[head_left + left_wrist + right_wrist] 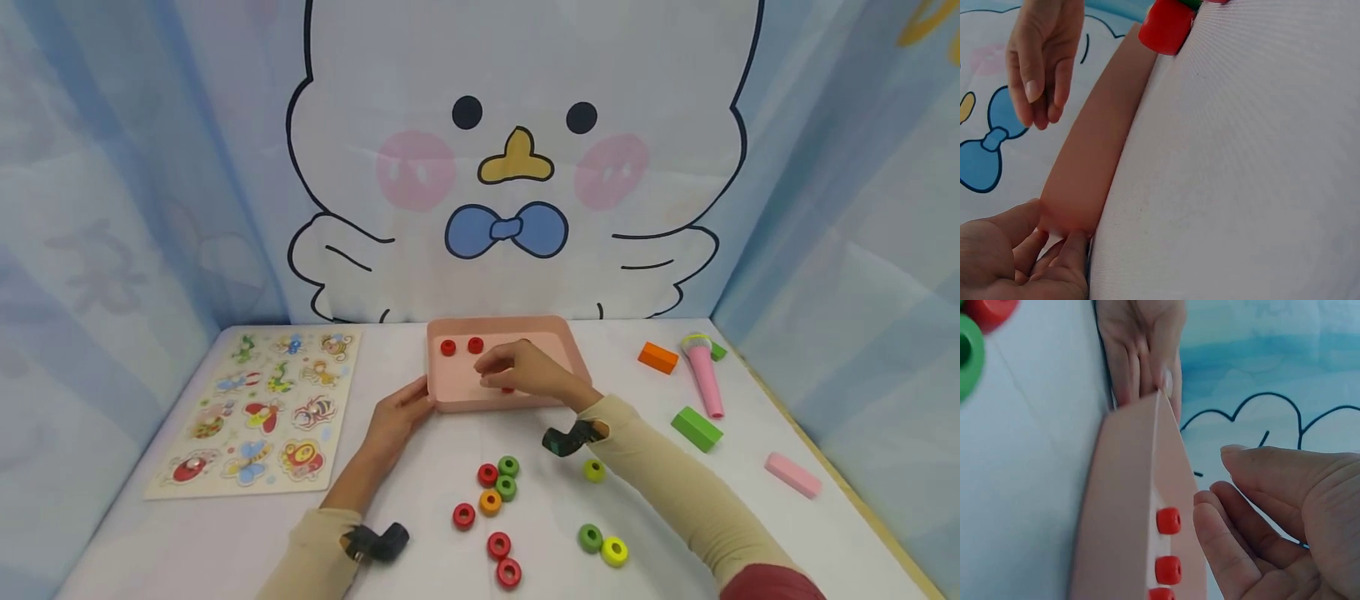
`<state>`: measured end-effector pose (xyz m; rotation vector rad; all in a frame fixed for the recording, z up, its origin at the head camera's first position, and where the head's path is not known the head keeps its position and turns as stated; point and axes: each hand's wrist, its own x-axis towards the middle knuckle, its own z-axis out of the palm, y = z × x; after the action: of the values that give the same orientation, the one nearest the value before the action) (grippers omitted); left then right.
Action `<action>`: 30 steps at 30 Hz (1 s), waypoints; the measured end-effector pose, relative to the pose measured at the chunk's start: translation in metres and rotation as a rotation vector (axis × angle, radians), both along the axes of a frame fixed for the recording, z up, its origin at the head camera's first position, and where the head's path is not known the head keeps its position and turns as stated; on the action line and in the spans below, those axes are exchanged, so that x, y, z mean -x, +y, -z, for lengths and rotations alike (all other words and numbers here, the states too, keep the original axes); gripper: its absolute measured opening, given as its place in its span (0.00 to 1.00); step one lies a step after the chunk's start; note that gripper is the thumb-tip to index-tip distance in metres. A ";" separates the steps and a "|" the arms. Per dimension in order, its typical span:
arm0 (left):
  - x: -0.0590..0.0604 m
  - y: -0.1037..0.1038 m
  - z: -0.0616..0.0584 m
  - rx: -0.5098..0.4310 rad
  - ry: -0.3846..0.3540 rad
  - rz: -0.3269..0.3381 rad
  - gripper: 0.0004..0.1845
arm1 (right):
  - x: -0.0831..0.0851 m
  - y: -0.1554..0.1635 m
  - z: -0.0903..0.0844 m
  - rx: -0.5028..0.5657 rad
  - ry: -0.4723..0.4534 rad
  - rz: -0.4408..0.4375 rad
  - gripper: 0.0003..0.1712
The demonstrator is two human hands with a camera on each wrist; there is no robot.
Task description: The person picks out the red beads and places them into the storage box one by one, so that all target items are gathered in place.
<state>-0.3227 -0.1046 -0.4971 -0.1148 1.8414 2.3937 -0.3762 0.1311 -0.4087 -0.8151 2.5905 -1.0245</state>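
A shallow pink tray (510,406) stands at the back of the table with three red ring beads in it, one red bead (447,347) near its left wall. My left hand (400,421) holds the tray's front left corner, thumb at the upper edge and fingers lower down, as the left wrist view shows. Over the tray hovers my right hand (525,369). Its fingers are loosely bent with a gap to the thumb (1272,472), and nothing is between them. Below the right hand, a red bead (507,390) is partly hidden.
Loose red, green, orange and yellow beads, such as an orange bead (491,502), lie in front of the tray. An insect puzzle board (251,417) lies at left. On the right are a pink toy microphone (705,379), a green block (697,429), an orange block (657,358) and a pink block (793,475).
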 end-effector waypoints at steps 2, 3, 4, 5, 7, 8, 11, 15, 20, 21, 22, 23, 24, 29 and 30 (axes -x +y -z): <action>0.000 -0.001 0.000 -0.005 -0.005 -0.004 0.27 | -0.008 0.003 0.003 0.012 -0.011 -0.047 0.17; 0.001 -0.001 0.000 -0.006 -0.004 -0.002 0.27 | -0.011 0.004 0.005 0.018 -0.024 -0.078 0.17; 0.001 -0.001 0.000 -0.008 -0.004 -0.001 0.27 | -0.015 0.005 0.008 0.021 -0.040 -0.111 0.17; 0.001 -0.001 0.000 -0.008 -0.001 0.001 0.27 | -0.018 0.006 0.010 0.022 -0.061 -0.144 0.17; 0.000 -0.001 -0.001 -0.010 -0.004 0.000 0.27 | -0.026 0.008 0.016 0.021 -0.118 -0.207 0.17; 0.000 -0.001 -0.001 -0.012 -0.004 -0.002 0.27 | -0.029 0.008 0.019 0.014 -0.139 -0.236 0.17; -0.001 0.000 -0.001 -0.018 -0.001 -0.004 0.28 | -0.040 0.009 0.026 -0.026 -0.188 -0.295 0.17; -0.001 0.000 -0.001 -0.023 0.001 0.002 0.28 | -0.051 0.010 0.031 -0.052 -0.244 -0.343 0.16; 0.000 0.000 -0.001 -0.022 0.002 0.009 0.28 | -0.059 0.011 0.036 -0.038 -0.283 -0.371 0.15; 0.000 0.000 -0.001 -0.021 0.004 0.010 0.28 | -0.060 0.011 0.036 -0.036 -0.280 -0.375 0.14; 0.000 -0.001 -0.001 -0.020 0.004 0.010 0.28 | -0.061 0.011 0.037 -0.037 -0.276 -0.376 0.14; 0.000 -0.001 -0.001 -0.023 0.002 0.008 0.28 | -0.061 0.012 0.038 -0.036 -0.273 -0.378 0.14; 0.000 -0.001 -0.001 -0.027 0.002 0.007 0.28 | -0.062 0.012 0.038 -0.034 -0.271 -0.382 0.13; 0.000 0.000 -0.002 -0.030 -0.004 0.014 0.28 | -0.064 0.015 0.040 -0.027 -0.266 -0.400 0.13; 0.000 0.000 -0.003 -0.031 -0.007 0.015 0.28 | -0.065 0.015 0.040 -0.024 -0.261 -0.405 0.13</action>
<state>-0.3226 -0.1047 -0.4943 -0.1060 1.7951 2.4083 -0.3112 0.1461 -0.4486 -1.0638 2.1015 -0.9066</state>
